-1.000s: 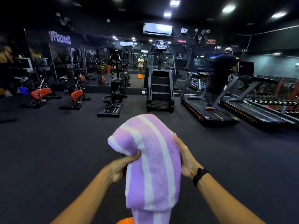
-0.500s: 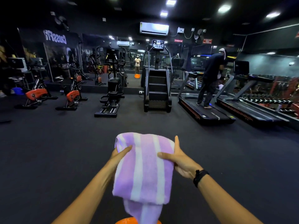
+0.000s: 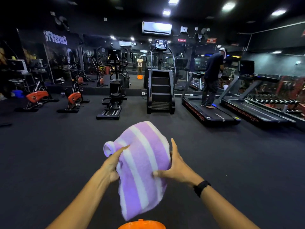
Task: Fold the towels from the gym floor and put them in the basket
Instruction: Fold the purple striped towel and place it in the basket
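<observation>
Towel (image 3: 142, 162) now tilted, gripped by left hand (image 3: 112, 164) and right hand (image 3: 176, 167), fold nearly done; next lower into basket (image 3: 142, 225).

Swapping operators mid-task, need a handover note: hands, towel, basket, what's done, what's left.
Left hand: grips the left edge of the purple-and-white striped towel, fingers bunched into the cloth.
Right hand: holds the towel's right side, thumb on the front.
Towel: folded into a compact bundle, held in the air above the orange basket, whose rim just shows at the bottom edge of the view.
Done: this towel looks folded.
Left: lower it into the basket. No other towels show on the dark gym floor from here; the basket's contents are out of view.
</observation>
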Demonstrator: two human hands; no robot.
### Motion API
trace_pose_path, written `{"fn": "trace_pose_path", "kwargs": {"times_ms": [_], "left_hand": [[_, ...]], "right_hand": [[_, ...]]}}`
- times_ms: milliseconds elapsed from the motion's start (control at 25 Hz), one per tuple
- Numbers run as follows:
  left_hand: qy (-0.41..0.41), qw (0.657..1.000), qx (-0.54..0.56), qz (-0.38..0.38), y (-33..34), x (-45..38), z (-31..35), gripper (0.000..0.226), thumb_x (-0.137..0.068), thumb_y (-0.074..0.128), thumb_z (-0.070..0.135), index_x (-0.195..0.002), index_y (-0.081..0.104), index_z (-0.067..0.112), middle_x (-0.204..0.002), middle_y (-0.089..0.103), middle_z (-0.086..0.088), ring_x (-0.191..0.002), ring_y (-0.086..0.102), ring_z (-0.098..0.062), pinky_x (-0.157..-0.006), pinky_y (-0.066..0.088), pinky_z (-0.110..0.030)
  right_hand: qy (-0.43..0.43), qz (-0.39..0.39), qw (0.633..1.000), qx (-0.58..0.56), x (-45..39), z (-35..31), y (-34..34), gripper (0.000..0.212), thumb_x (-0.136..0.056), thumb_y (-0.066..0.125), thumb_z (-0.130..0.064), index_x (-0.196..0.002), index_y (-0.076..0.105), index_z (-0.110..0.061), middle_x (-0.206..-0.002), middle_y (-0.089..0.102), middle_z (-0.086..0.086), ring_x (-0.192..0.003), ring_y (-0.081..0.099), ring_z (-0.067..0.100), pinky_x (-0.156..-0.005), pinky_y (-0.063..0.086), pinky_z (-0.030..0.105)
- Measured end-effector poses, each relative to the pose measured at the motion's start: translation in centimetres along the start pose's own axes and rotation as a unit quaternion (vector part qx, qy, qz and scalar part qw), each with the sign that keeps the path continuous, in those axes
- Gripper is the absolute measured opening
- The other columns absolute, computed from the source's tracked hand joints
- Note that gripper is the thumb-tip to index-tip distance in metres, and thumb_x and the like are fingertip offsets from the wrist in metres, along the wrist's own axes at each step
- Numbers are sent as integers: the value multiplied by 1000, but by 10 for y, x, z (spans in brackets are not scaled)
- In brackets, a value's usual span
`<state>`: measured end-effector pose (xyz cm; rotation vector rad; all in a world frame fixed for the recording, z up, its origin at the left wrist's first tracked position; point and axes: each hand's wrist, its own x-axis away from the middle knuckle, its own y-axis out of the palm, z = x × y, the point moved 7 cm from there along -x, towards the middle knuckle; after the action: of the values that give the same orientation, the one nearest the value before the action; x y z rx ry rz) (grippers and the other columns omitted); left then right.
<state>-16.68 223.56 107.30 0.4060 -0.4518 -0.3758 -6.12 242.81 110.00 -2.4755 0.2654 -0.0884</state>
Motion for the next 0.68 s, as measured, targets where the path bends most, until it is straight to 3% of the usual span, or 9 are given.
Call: {"fn": "trace_pose_path", "kwargs": {"times_ms": [80,120,160,240,280,320,440,560,680], "left_hand": [[36,999,20,-3,-5,-3,10,62,-54,82,31,-110,68,11,-91,75,-9,-77,73,-21,-63,56,-32],[48,999,20,-8,-6,-4,13,65,-51,84,31,-111,67,12,-92,75,-9,-79,73,-21,-61,57,-32],[61,998,15,-17,-6,-4,15,67,-48,85,33,-110,67,13,-91,75,-8,-79,73,-20,-60,57,-31],[74,996,-5,-45,0,2,18,68,-44,84,36,-107,68,14,-90,75,-7,-80,73,-19,-60,57,-30],[69,996,-21,-56,4,5,18,66,-45,84,36,-105,68,15,-93,75,-8,-81,73,-19,-60,58,-29],[60,995,-43,-66,8,8,17,62,-49,83,34,-106,68,15,-96,75,-9,-83,73,-20,-61,57,-29],[23,989,-137,-61,11,11,14,66,-51,80,28,-113,65,12,-99,74,-12,-90,72,-25,-71,55,-32],[13,966,-256,-36,6,4,17,82,-41,79,34,-119,61,14,-99,74,-10,-94,70,-25,-76,56,-35],[9,923,-384,-18,9,6,19,77,-44,79,37,-116,58,19,-101,73,-6,-93,70,-21,-78,58,-37]], "right_hand": [[130,-47,977,-161,7,28,7,143,-43,55,-95,-146,-25,-36,-134,52,9,-104,59,23,-87,50,37],[196,-109,934,-279,13,39,21,134,-50,44,-97,-147,-23,-34,-125,59,15,-90,64,28,-78,54,38],[243,-179,864,-403,21,42,37,129,-54,37,-97,-148,-21,-31,-124,59,23,-91,66,37,-78,56,43],[276,-253,727,-576,27,37,61,131,-52,39,-96,-151,-6,-23,-134,48,35,-113,55,54,-91,48,61],[264,-253,690,-625,23,34,65,130,-51,43,-94,-152,9,-19,-138,43,36,-120,46,58,-96,41,67],[239,-233,677,-656,17,32,64,126,-51,44,-93,-148,24,-16,-141,40,36,-124,41,59,-102,33,69],[164,-151,729,-648,1,22,42,118,-53,39,-95,-136,49,-11,-141,47,25,-128,43,51,-106,26,69],[124,-133,803,-567,-5,8,18,106,-57,30,-92,-131,56,-20,-133,60,11,-122,56,35,-102,41,58],[98,-138,855,-490,-9,-1,7,96,-52,53,-86,-125,63,-24,-130,63,5,-120,59,24,-95,50,42]]}}
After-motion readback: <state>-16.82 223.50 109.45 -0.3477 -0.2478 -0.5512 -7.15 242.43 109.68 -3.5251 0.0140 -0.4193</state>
